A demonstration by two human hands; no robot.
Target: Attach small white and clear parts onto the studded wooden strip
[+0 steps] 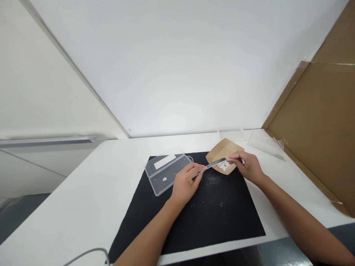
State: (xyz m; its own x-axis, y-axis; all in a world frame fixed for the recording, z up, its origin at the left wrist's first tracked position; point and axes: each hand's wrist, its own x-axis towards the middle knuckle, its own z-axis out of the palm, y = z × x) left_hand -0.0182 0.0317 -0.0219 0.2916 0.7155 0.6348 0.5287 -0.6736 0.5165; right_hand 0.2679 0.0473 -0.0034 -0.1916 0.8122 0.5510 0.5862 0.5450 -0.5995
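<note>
My left hand [186, 183] is closed around a slim, flat tool [215, 163], dark grey with a pale lower edge; its exact kind is unclear. The tool points right, its far end over a brown paper tray [224, 147]. Beside that end, my right hand [246, 165] has thumb and fingers pinched together. Whatever they pinch is too small to make out. White scraps [224, 165] lie in the tray beneath. An opened clear plastic case [163, 181] with a white label rests left of my left hand, on a black mat [210, 221].
White powder [213, 180] and specks dot the mat. Clear plastic pieces [264, 145] lie at the back right of the white table [91, 192]. A large cardboard panel [321, 136] stands along the right. A grey cable [91, 250] curves at the front left.
</note>
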